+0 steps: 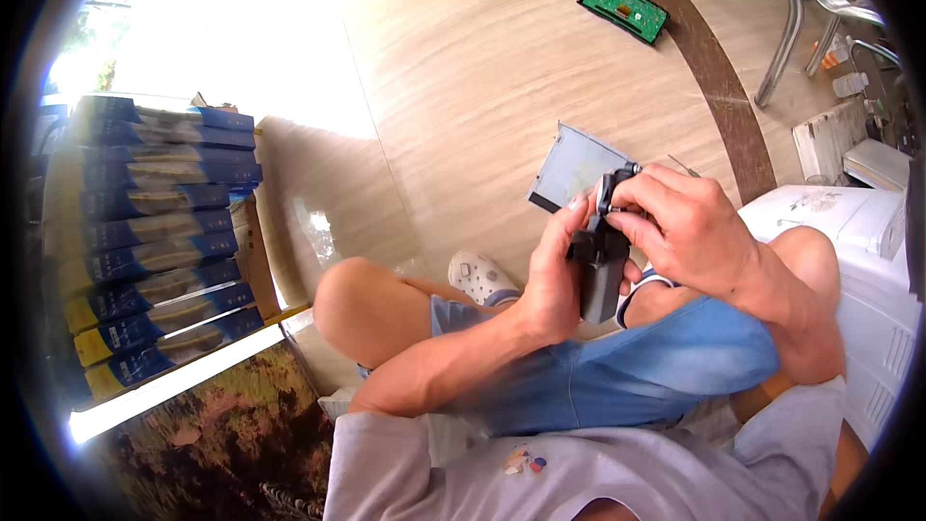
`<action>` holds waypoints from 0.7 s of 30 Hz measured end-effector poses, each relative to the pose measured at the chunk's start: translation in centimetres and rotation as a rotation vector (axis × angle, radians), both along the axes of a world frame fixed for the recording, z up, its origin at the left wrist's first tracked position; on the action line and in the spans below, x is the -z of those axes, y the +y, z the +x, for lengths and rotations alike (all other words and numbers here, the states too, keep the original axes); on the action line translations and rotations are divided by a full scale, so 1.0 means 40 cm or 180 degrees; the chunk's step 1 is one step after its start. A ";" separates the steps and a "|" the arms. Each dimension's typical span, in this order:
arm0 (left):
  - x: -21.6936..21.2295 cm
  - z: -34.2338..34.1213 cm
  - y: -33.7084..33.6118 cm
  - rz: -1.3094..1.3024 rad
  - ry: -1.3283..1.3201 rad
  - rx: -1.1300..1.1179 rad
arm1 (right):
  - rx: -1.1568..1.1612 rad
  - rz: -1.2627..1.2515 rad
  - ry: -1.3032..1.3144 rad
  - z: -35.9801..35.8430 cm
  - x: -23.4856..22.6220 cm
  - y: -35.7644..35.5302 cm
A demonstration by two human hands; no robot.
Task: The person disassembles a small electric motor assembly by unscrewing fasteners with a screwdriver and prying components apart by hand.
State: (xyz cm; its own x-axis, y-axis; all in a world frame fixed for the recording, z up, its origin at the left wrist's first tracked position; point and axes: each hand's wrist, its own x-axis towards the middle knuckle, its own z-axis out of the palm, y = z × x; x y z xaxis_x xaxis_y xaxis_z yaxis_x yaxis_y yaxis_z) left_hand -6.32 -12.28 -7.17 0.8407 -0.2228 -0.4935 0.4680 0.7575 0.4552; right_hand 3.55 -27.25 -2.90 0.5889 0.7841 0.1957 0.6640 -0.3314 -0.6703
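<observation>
My right hand (690, 232) is curled over the top of a small dark grey device (603, 270), fingers closed on its upper end, thumb pressing near a black part there; my left hand (555, 275) wraps the device from the other side, thumb up along its edge, so both hands are clamped on the same piece, held in the air above my lap. What the black part is I cannot make out; the hands are slightly blurred.

Directly beyond the device, partly hidden by my fingers, a flat grey metal plate (574, 169) lies on the pale tiled floor (463, 68); a thin wire or pin (683, 166) shows just past my right knuckles. I judge the main risk is the small top part slipping or springing out under thumb pressure; it would drop past my knees (352, 294) to the floor near my white clog (479, 277), and be hard to find.

Further off, a green circuit board (624, 8) sits well apart on the floor, near the chrome chair legs (786, 29); a stack of blue boxes (154, 232) stands to my left, a white case (849, 222) at my right knee.
</observation>
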 end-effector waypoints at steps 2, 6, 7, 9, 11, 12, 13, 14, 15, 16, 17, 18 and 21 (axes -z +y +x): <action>0.006 0.001 0.000 -0.0040 -0.0070 -0.0001 | 0.0033 -0.0006 0.0098 -0.002 0.004 -0.002; 0.008 0.005 0.000 -0.0085 -0.0121 -0.0025 | 0.0042 0.0327 0.0085 -0.002 0.014 0.001; 0.008 0.004 0.001 -0.0090 -0.0089 -0.0018 | -0.0006 0.0324 0.0072 -0.001 0.015 0.001; 0.009 0.002 -0.001 -0.0095 -0.0057 0.0000 | -0.0098 0.0323 0.0016 0.004 0.012 0.000; 0.001 0.002 -0.003 -0.0105 0.0001 0.0015 | -0.0059 0.0326 0.0097 0.002 0.006 -0.002; 0.002 0.001 -0.003 -0.0123 0.0040 0.0010 | -0.0050 0.0315 0.0148 0.001 0.005 -0.003; 0.003 0.005 -0.001 -0.0117 -0.0026 0.0028 | -0.0028 0.0310 0.0268 0.004 -0.003 -0.002; 0.005 0.011 0.001 -0.0112 -0.0092 0.0047 | -0.0004 0.0303 0.0388 0.007 -0.013 -0.001; 0.007 0.008 0.003 -0.0119 -0.0105 0.0059 | 0.0017 0.0283 0.0561 0.001 -0.014 0.001; 0.006 0.008 0.003 -0.0051 -0.0093 0.0069 | 0.0050 0.0334 0.0553 -0.002 -0.011 0.003; 0.003 0.010 0.003 0.0017 -0.0081 0.0082 | 0.0085 0.0384 0.0545 -0.002 -0.008 0.005; 0.000 0.012 0.002 0.0075 -0.0066 0.0099 | 0.0125 0.0424 0.0539 -0.003 -0.002 0.006; -0.006 0.012 0.003 0.0085 0.0039 0.0071 | 0.0145 0.0389 0.0306 0.001 0.011 0.007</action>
